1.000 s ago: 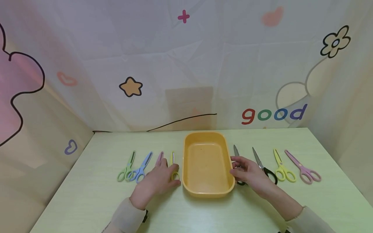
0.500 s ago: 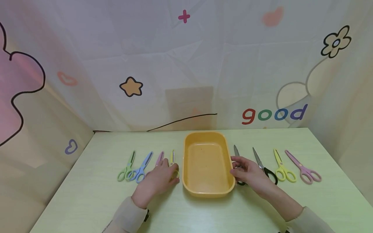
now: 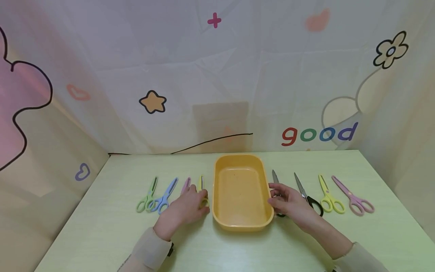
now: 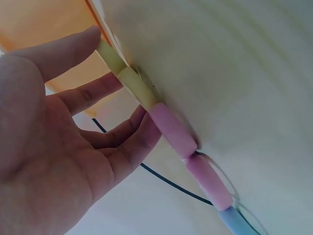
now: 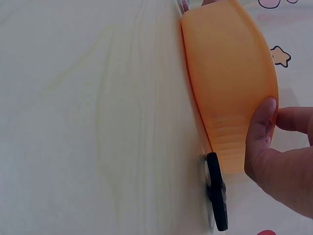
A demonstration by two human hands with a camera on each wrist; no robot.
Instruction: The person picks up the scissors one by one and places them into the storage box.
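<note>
My left hand (image 3: 185, 207) pinches the handle of yellow scissors (image 3: 201, 182) between thumb and fingers, just left of the yellow-orange tray (image 3: 241, 227). In the left wrist view its thumb tip meets the end of the yellow handle (image 4: 111, 58), while other fingertips reach the pink scissors' handle (image 4: 173, 129). The pink blade cover (image 3: 186, 184) shows beyond the knuckles. My right hand (image 3: 292, 206) holds the tray's right side, thumb on the wall and index finger at the rim. Beneath this hand lie black-handled scissors (image 3: 275, 176), partly hidden.
Blue scissors (image 3: 166, 194) and green scissors (image 3: 149, 196) lie left, their handles overlapping. On the right lie other black-handled scissors (image 3: 307, 196), yellow scissors (image 3: 327, 196) and pink scissors (image 3: 353, 196). A printed curtain (image 3: 170, 56) hangs behind the pale table (image 3: 238, 253).
My left thumb has drawn in toward the fingers against the yellow handle, and the yellow scissors have shifted slightly. The right hand and the tray have stayed put.
</note>
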